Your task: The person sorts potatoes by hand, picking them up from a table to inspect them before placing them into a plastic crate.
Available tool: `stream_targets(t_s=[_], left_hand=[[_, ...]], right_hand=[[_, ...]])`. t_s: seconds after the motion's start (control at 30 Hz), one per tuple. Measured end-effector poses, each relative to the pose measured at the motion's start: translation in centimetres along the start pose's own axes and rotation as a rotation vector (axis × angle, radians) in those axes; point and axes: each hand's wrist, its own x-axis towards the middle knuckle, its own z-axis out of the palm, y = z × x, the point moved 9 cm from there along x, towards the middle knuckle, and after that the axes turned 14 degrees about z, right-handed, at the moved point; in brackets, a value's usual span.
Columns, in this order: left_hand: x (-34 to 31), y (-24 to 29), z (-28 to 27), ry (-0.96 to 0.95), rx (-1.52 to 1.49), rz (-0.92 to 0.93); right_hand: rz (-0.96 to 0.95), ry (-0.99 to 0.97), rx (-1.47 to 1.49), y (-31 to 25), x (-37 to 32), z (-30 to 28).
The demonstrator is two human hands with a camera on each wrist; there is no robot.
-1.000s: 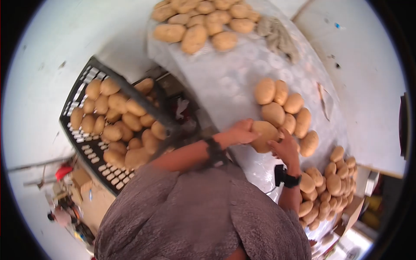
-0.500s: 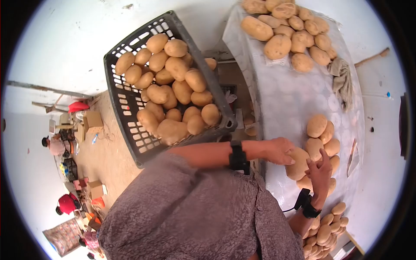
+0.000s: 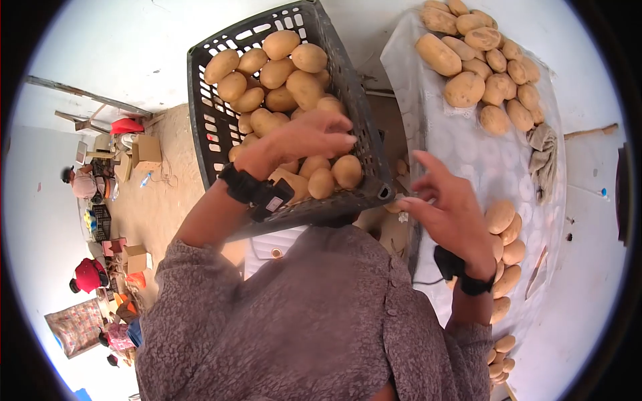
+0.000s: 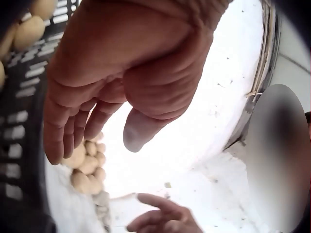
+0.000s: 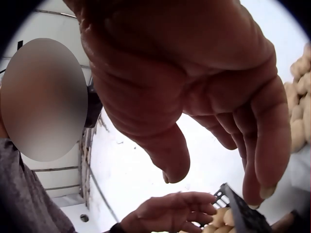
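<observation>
Head view: the left hand (image 3: 304, 138) hangs over potatoes (image 3: 277, 72) in the black crate (image 3: 369, 198), fingers loosely bent; the right hand (image 3: 453, 207), fingers parted, is near the desk's (image 3: 461, 150) edge. A pale label (image 3: 274, 203) on the left wrist's device (image 3: 251, 187) is too small to read.

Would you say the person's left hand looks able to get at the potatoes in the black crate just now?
Probably yes: the left hand looks empty and, in the head view, appears above the open black crate, with nothing visible barring its way down to the potatoes.
</observation>
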Motion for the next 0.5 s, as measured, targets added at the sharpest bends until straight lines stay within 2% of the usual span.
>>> stream_targets(t_s=[0.1,0.13,0.2,0.3,0.33,0.4,0.5], left_hand=[[-1.1,-8.3,-0.4,-0.127,0.232,-0.304],[-1.3,-9.4,-0.1,-0.121,0.227,-0.305],[-3.1,-13.0,0.9,-0.206,0.346,-0.554],[-2.2,-15.2,3.1,-0.262,0.379,-0.440],[-2.0,-15.5,3.7,-0.262,0.376,-0.438],[-1.7,-16.2,3.8,-0.305,0.646,-0.501],[-1.6,-17.2,3.9,-0.265,0.715,-0.483]], right_hand=[[-0.100,-0.128,-0.134,-1.8,3.0,4.0],[-0.159,-0.173,-0.229,-2.0,3.6,5.7],[-0.227,-0.144,-0.304,-1.8,4.9,7.8],[-0.315,-0.138,-0.360,-1.6,5.5,9.8],[-0.339,-0.162,-0.341,-1.6,5.4,10.2],[-0.330,-0.163,-0.367,-1.5,5.7,10.5],[-0.305,-0.153,-0.384,-1.3,6.0,10.6]])
